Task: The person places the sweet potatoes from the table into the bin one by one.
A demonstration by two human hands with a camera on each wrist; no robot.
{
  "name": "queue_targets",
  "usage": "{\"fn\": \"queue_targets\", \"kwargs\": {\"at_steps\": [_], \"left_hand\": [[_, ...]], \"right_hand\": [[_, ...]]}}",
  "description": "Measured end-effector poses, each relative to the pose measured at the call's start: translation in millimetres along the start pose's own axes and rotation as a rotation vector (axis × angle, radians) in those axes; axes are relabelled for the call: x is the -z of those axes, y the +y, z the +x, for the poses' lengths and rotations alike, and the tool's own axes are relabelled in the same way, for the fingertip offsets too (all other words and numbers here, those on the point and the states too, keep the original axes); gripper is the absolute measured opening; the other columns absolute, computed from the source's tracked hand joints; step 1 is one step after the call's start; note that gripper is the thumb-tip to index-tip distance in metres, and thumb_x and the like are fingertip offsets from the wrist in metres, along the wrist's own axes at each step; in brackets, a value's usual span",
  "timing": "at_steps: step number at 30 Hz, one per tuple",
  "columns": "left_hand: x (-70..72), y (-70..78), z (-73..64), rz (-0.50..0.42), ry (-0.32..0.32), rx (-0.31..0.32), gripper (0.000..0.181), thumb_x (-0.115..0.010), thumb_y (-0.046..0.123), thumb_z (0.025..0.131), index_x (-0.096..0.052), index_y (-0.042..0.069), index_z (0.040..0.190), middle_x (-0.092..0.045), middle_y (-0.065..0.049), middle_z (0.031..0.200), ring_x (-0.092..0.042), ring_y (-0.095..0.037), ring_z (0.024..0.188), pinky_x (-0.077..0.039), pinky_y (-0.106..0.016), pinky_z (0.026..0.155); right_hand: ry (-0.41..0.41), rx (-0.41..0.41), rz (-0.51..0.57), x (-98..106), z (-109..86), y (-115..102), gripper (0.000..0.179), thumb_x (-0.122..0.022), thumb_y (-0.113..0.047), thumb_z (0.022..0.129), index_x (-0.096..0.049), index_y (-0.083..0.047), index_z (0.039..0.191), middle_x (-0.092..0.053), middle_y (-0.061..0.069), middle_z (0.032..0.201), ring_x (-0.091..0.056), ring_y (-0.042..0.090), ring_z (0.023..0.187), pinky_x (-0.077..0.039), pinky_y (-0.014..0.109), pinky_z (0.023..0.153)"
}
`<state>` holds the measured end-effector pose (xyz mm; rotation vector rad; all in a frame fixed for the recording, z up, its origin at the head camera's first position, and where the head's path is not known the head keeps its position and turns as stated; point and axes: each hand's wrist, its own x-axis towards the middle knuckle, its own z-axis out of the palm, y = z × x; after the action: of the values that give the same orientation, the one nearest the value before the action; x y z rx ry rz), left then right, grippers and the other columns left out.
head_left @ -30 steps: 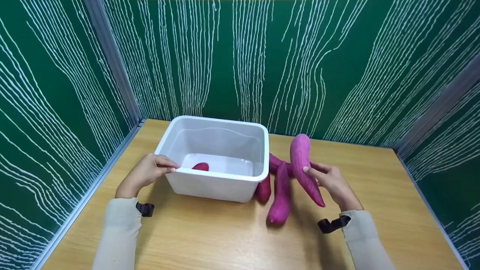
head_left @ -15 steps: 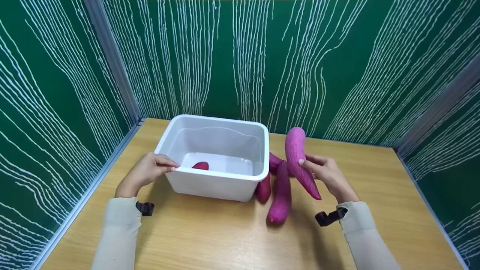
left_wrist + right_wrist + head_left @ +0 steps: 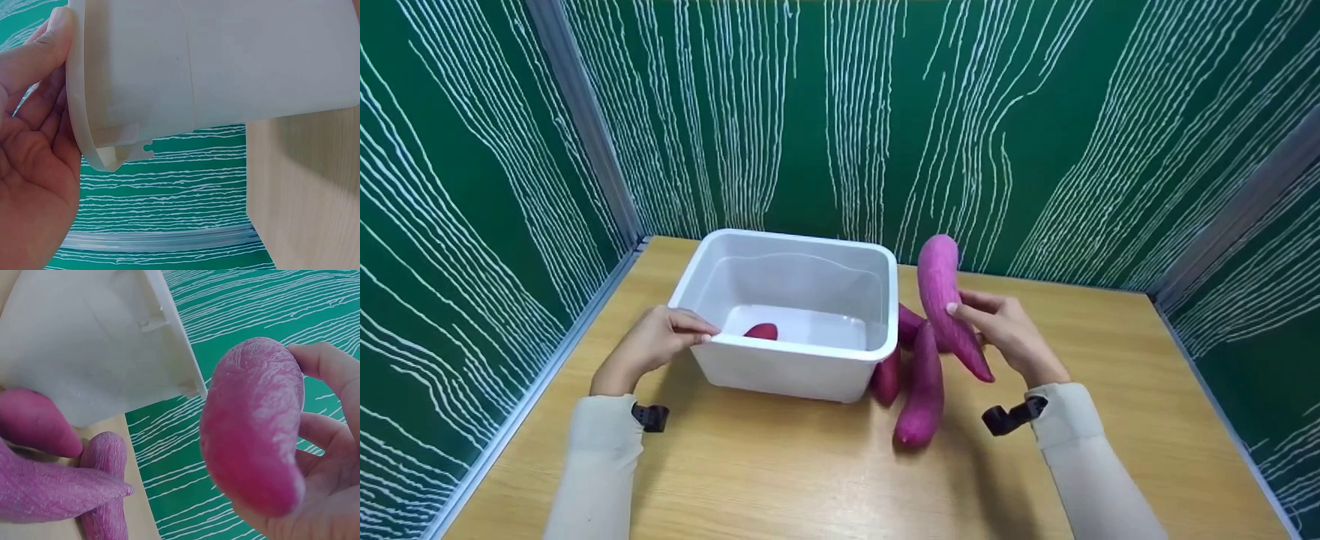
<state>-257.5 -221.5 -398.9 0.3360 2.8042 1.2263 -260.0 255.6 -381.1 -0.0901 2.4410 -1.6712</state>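
My left hand point(image 3: 645, 349) pinches the near left corner of the rim of a white plastic tub point(image 3: 795, 375); the left wrist view shows thumb and fingers on either side of that rim. My right hand point(image 3: 1016, 337) holds a long, curved pink-purple sweet potato point(image 3: 939, 285) up off the table, right of the tub, thick end up and thin tip down. In the right wrist view the thumb and fingers grip its side. Below it, several similar sweet potatoes point(image 3: 921, 397) lie against one another beside the tub. Inside the tub, a red one point(image 3: 763, 331) is partly hidden by the front wall.
All this stands on a wooden table point(image 3: 780, 472). Green panels point(image 3: 810, 112) with white wavy lines rise behind it and along both sides, joined by metal posts point(image 3: 585, 112). A dark wrist device point(image 3: 651, 418) sits on each forearm.
My right hand has carried its sweet potato up and left, closer to the tub's right side. The left hand stays at the rim, and the tub holds its place.
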Motion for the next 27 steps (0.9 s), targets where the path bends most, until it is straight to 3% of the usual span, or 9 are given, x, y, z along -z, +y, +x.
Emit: {"fn": "queue_targets", "kwargs": {"at_steps": [7,16,27], "left_hand": [[-1.0,-0.6,0.0,0.014,0.014,-0.017,0.017,-0.069,0.002,0.085,-0.078,0.009,0.097,-0.073,-0.012,0.107,-0.059,-0.029,0.106,-0.051,-0.046,0.095],[-1.0,-1.0,0.5,-0.001,-0.001,0.003,0.019,-0.068,0.0,0.085,-0.077,0.008,0.099,-0.072,-0.013,0.108,-0.059,-0.031,0.108,-0.048,-0.049,0.098],[0.0,-1.1,0.1,-0.007,-0.003,0.027,0.018,-0.068,0.002,0.086,-0.077,0.01,0.1,-0.072,-0.012,0.109,-0.057,-0.033,0.109,-0.045,-0.053,0.101]], "right_hand": [[-0.01,0.0,-0.026,-3.9,5.5,-14.2,0.061,-0.065,-0.041,0.09,-0.049,-0.009,0.141,-0.064,0.015,0.119,-0.068,0.015,0.075,-0.053,0.025,0.061],[-0.043,0.022,-0.055,-9.7,14.4,-29.5,0.06,-0.064,-0.043,0.09,-0.049,-0.016,0.141,-0.059,0.012,0.132,-0.063,0.024,0.106,-0.053,0.039,0.089],[-0.06,0.056,-0.052,-16.2,22.6,-45.7,0.058,-0.065,-0.041,0.09,-0.051,-0.013,0.139,-0.063,0.01,0.126,-0.063,0.019,0.105,-0.053,0.037,0.09]]}}
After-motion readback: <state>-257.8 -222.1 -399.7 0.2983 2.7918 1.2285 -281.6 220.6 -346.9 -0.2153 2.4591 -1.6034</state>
